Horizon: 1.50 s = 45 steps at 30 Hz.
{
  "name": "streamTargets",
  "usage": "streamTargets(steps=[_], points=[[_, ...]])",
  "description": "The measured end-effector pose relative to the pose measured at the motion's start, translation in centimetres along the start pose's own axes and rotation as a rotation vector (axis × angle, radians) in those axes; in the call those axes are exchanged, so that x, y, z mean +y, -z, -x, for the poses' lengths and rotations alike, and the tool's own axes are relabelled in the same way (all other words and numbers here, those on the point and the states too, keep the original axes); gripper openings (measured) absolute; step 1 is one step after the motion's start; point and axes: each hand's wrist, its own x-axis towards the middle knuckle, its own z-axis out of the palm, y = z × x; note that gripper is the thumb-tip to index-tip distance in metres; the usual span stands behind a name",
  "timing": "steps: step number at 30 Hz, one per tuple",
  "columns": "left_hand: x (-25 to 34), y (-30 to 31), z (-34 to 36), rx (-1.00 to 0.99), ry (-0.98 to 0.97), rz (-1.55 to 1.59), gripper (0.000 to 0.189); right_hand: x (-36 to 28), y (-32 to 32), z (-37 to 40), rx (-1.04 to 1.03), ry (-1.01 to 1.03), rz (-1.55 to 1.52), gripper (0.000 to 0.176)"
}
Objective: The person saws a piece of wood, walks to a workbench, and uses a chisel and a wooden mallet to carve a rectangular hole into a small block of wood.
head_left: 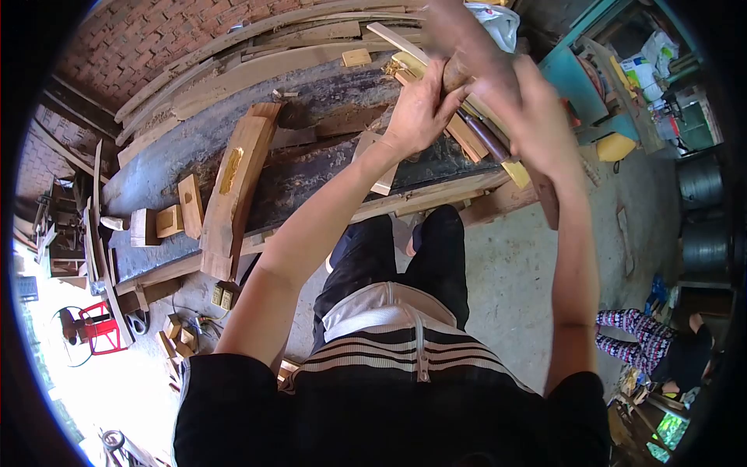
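At the far side of the workbench, my left hand (416,115) is closed around a short wooden tool handle (455,75); the lower end of that tool is hidden. My right hand (541,121), smeared by motion, grips a thick brown wooden mallet (467,43). The mallet slants across the view just above the left hand's thumb. Below the hands lie narrow wood strips (467,140) and a dark, rounded tool handle (484,134). Wood shavings (393,68) have gathered beside the left fingers.
On the dark bench top (311,171) rests a long timber (241,183) with a hollowed slot. Small wood blocks (167,222) stand left of it, and long boards (272,62) line the brick wall. A person (661,350) is at the lower right, near metal drums (704,187).
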Motion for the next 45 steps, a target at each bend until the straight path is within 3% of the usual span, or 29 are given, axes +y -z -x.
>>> streamTargets(steps=[1, 2, 3, 5, 7, 9, 11, 12, 13, 15, 16, 17, 19, 21, 23, 25, 27, 29, 31, 33, 35, 37, 45], points=[[-0.3, -0.1, 0.0, -0.007, -0.005, -0.019, 0.036, 1.9, -0.5, 0.0, -0.105, 0.123, 0.19, 0.047], [-0.5, -0.2, -0.3, 0.032, -0.051, -0.014, 0.037, 3.8, 0.0, -0.7, -0.019, 0.46, 0.368, 0.049], [-0.5, -0.1, -0.7, 0.042, -0.054, -0.013, 0.037, 2.4, 0.6, -0.9, -0.023, 0.47, 0.37, 0.049], [-0.2, 0.3, -0.4, 0.035, -0.005, 0.032, 0.037, -2.6, 2.2, -0.6, -0.217, -0.241, -0.005, 0.049], [0.0, 0.5, -0.1, -0.006, 0.023, -0.005, 0.038, -3.7, 2.6, -1.2, -0.047, -0.149, -0.167, 0.047], [0.5, 0.5, 0.1, -0.018, 0.026, -0.023, 0.038, -3.8, 2.2, -1.0, -0.031, -0.217, -0.085, 0.054], [-0.3, 0.0, 0.1, 0.016, -0.095, 0.02, 0.038, -0.1, -0.1, 0.4, -0.157, 0.168, 0.422, 0.062], [-0.2, 0.1, 0.2, 0.0, -0.083, 0.026, 0.038, -0.5, 0.0, 0.9, -0.201, 0.009, 0.43, 0.069], [-0.1, 0.0, 0.2, -0.011, -0.066, 0.033, 0.038, -0.4, 0.5, 0.8, -0.198, 0.012, 0.435, 0.069], [0.0, 0.2, 0.4, -0.027, -0.03, -0.006, 0.039, -0.3, 1.4, 0.3, -0.154, -0.08, 0.195, 0.064], [0.2, 0.4, 0.5, -0.026, -0.024, -0.012, 0.039, -2.9, 2.1, 0.0, -0.17, -0.274, -0.044, 0.06], [0.4, 0.5, 0.6, -0.026, -0.021, -0.019, 0.039, -3.2, 2.2, 0.0, -0.062, -0.236, -0.123, 0.054], [-0.1, 0.5, 0.9, -0.034, -0.019, -0.023, 0.039, -2.8, 2.0, 0.4, -0.036, -0.256, -0.072, 0.055], [-0.5, 0.3, 0.9, -0.011, -0.082, 0.031, 0.038, 0.3, -0.2, 1.3, -0.113, 0.279, 0.323, 0.056], [0.0, 0.5, 0.6, -0.033, -0.052, 0.014, 0.038, 0.1, -0.1, 2.2, -0.092, 0.169, 0.221, 0.059], [0.3, 0.9, 0.7, 0.001, -0.019, 0.004, 0.039, -0.5, 0.1, 2.7, -0.161, -0.185, 0.006, 0.059], [0.4, 2.1, 1.2, 0.038, 0.013, -0.099, 0.039, 0.4, -0.7, 4.0, -0.119, -0.247, -0.145, 0.058], [0.5, 3.4, 1.5, 0.141, 0.116, -0.02, 0.039, 1.8, -1.1, 5.5, -0.127, -0.603, -0.314, 0.061], [0.1, 4.6, 1.5, 0.209, 0.211, 0.078, 0.038, 3.3, -2.5, 7.6, -0.195, -0.658, -0.232, 0.066], [-0.7, 5.4, 1.6, 0.333, 0.186, 0.005, 0.038, 4.8, -4.5, 10.3, -0.269, -0.597, -0.133, 0.065], [-1.5, 5.7, 1.8, 0.391, 0.156, 0.026, 0.041, 4.1, -6.1, 11.9, -0.392, -0.666, -0.194, 0.065], [-1.4, 5.7, 1.9, 0.405, 0.142, 0.074, 0.027, 4.8, -8.1, 13.3, -0.496, -0.753, -0.151, 0.064], [-1.9, 5.7, 0.9, 0.449, 0.168, 0.308, 0.034, 5.7, -10.8, 15.1, -0.502, -0.845, -0.186, 0.077]])
